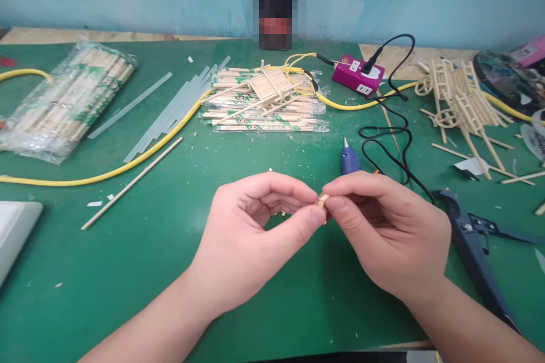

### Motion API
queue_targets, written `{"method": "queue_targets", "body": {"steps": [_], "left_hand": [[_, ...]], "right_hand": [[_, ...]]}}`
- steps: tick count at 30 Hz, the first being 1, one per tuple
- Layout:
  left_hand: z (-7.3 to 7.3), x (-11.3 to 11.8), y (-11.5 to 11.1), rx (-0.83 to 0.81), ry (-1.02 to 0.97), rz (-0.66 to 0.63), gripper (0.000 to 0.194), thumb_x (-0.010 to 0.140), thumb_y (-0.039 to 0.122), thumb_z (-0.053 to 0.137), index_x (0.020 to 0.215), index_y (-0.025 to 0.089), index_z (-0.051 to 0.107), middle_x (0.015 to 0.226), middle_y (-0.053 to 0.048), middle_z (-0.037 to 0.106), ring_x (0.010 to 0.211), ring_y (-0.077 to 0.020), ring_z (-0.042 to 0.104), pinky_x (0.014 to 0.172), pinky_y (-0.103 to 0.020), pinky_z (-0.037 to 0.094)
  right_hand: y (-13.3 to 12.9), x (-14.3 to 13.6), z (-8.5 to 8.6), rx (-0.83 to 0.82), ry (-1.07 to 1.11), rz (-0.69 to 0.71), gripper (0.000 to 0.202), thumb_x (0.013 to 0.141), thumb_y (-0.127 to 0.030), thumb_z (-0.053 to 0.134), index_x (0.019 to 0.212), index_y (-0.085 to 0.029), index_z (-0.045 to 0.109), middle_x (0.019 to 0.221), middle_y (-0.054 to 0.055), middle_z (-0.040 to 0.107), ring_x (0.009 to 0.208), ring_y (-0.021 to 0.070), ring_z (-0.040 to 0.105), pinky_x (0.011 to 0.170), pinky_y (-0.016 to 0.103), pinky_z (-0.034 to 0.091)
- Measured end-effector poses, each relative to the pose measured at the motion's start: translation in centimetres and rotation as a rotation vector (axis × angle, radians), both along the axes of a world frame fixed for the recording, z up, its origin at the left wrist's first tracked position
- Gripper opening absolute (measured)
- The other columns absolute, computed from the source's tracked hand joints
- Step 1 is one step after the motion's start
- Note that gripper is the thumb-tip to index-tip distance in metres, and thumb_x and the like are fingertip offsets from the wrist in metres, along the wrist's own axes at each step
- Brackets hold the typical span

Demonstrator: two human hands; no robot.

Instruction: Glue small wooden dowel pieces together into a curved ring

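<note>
My left hand (259,232) and my right hand (387,232) meet over the middle of the green table. Between the thumb and fingertips of each is a small piece of wooden stick (323,202), pinched from both sides; most of it is covered by the fingers. Just beyond my right hand lies a blue glue gun (350,159), nozzle pointing away, its rear hidden behind the hand. To the right of that hand rests a dark-handled cutter (472,244). A few small wood bits show behind my left fingers.
A single chopstick (131,182) and translucent glue sticks (174,108) lie left. Wrapped chopsticks (264,122) carry a small stick-built model (275,88) at the back. A purple power strip (357,75), yellow cable (170,139) and wooden cart models (464,102) are around; a chopstick bag (72,96) sits far left.
</note>
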State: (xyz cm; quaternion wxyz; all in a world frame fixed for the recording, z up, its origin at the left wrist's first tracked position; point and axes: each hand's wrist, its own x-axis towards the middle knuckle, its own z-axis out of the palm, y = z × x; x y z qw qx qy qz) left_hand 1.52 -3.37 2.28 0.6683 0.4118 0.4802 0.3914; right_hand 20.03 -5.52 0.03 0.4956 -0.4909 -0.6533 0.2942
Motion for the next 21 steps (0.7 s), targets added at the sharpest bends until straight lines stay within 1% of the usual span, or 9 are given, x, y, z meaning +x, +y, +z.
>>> {"method": "queue_targets", "body": {"steps": [3, 7, 12, 15, 18, 21], "left_hand": [[0.01, -0.01, 0.01, -0.001, 0.009, 0.000, 0.020, 0.072, 0.010, 0.096, 0.084, 0.020, 0.083, 0.083, -0.002, 0.084, 0.078, -0.0190, 0.082, 0.074, -0.024, 0.068], [0.06, -0.03, 0.06, 0.007, 0.012, -0.001, 0.021, 0.072, 0.009, 0.095, 0.085, 0.021, 0.084, 0.083, -0.002, 0.085, 0.078, -0.0182, 0.082, 0.074, -0.023, 0.068], [0.05, 0.00, -0.02, 0.025, 0.022, 0.013, 0.021, 0.071, 0.009, 0.096, 0.084, 0.021, 0.084, 0.083, -0.002, 0.085, 0.078, -0.0191, 0.082, 0.074, -0.023, 0.069], [0.03, 0.03, -0.06, 0.033, 0.017, 0.011, 0.021, 0.071, 0.008, 0.096, 0.085, 0.021, 0.085, 0.084, -0.002, 0.086, 0.080, -0.0196, 0.083, 0.075, -0.024, 0.069], [0.02, 0.08, -0.02, 0.039, 0.010, 0.009, 0.022, 0.071, 0.007, 0.095, 0.085, 0.022, 0.086, 0.085, -0.001, 0.086, 0.080, -0.0190, 0.083, 0.075, -0.023, 0.069], [0.01, 0.15, 0.02, 0.042, 0.010, 0.008, 0.022, 0.072, 0.007, 0.095, 0.085, 0.022, 0.086, 0.085, -0.001, 0.086, 0.080, -0.0180, 0.083, 0.076, -0.022, 0.069]], "right_hand": [[-0.01, -0.04, 0.01, -0.004, 0.000, -0.008, 0.024, 0.097, -0.009, 0.072, 0.108, -0.030, 0.077, 0.090, -0.001, 0.078, 0.069, 0.0139, 0.071, 0.060, 0.026, 0.062], [0.01, -0.05, 0.02, 0.004, 0.008, 0.006, 0.026, 0.097, -0.008, 0.072, 0.110, -0.030, 0.076, 0.090, -0.002, 0.078, 0.070, 0.0126, 0.071, 0.062, 0.025, 0.063], [-0.03, -0.07, 0.05, -0.004, -0.008, -0.011, 0.024, 0.098, -0.011, 0.072, 0.109, -0.031, 0.076, 0.090, -0.001, 0.078, 0.069, 0.0144, 0.072, 0.060, 0.027, 0.063], [-0.05, -0.08, 0.05, 0.001, -0.018, -0.018, 0.024, 0.097, -0.010, 0.072, 0.109, -0.031, 0.076, 0.090, -0.002, 0.078, 0.069, 0.0137, 0.072, 0.061, 0.026, 0.064], [-0.04, -0.10, 0.07, 0.002, -0.021, -0.021, 0.025, 0.096, -0.009, 0.073, 0.109, -0.031, 0.076, 0.090, -0.003, 0.078, 0.070, 0.0129, 0.073, 0.062, 0.025, 0.064], [-0.04, -0.15, 0.10, 0.006, -0.019, -0.025, 0.024, 0.097, -0.010, 0.072, 0.108, -0.031, 0.077, 0.089, -0.002, 0.079, 0.069, 0.0140, 0.073, 0.062, 0.027, 0.065]]}}
